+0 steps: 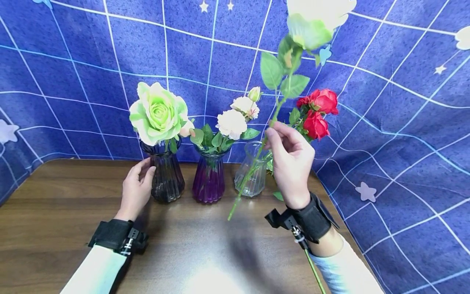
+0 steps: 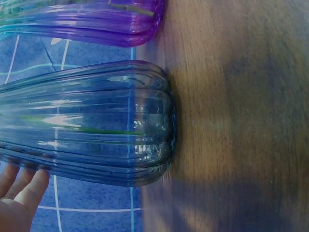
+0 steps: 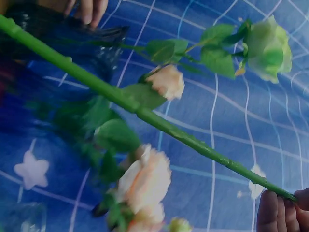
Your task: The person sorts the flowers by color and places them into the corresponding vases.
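In the head view my right hand (image 1: 291, 159) pinches the long green stem of an artificial white-green rose (image 1: 310, 30). The stem slants down to the left, passing in front of a clear glass vase (image 1: 253, 179). In the right wrist view the same stem (image 3: 178, 135) runs to the fingertips at the lower right. My left hand (image 1: 136, 190) rests its fingertips against the side of a dark ribbed vase (image 1: 167, 179), which holds a pale green rose (image 1: 159, 114). The left wrist view shows the fingers (image 2: 34, 188) beside that vase, not wrapped round it.
A purple vase (image 1: 208, 181) with pale pink flowers (image 1: 232, 123) stands between the dark and clear vases. Red roses (image 1: 319, 116) lie at the right, partly behind my right hand. Another green stem (image 1: 315, 271) shows near the right forearm. A blue cloth (image 1: 92, 81) hangs behind the wooden table (image 1: 73, 196).
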`<state>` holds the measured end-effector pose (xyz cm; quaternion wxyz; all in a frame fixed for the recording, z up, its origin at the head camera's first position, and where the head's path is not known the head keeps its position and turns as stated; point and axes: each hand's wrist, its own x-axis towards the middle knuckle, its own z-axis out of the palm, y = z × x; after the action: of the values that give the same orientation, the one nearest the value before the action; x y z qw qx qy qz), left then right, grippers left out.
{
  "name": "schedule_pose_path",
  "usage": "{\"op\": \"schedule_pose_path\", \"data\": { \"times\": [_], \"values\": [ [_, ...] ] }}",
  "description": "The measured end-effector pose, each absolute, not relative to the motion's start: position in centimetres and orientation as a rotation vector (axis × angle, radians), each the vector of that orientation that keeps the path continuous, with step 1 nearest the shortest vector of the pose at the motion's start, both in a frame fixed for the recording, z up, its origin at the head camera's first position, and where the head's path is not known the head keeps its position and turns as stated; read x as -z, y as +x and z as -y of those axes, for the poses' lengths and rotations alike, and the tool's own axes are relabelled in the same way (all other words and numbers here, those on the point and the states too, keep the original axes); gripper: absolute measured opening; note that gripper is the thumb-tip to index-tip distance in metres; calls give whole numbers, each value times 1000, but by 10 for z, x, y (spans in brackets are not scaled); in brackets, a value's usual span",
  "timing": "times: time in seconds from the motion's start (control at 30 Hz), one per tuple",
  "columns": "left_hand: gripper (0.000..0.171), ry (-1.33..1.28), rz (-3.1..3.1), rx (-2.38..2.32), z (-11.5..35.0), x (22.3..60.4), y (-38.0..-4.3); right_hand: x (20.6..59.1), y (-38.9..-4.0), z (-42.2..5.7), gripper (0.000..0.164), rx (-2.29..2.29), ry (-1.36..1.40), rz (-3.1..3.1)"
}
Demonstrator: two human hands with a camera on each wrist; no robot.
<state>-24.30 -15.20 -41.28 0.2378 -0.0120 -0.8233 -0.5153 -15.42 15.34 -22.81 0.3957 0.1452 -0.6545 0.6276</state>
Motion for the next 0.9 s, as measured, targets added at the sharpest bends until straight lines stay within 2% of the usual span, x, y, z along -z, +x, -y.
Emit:
{"op": "schedule_pose_path", "data": {
  "times": [0.47,0.9],
  "values": [
    [43,-47,2273,1392,153,413,-243,191,-180,-98,15,-1560,613,1510],
    [43,-48,2269,1390,154,413,-243,167,-192,-71,17,-1590,576,1464]
  ]
}}
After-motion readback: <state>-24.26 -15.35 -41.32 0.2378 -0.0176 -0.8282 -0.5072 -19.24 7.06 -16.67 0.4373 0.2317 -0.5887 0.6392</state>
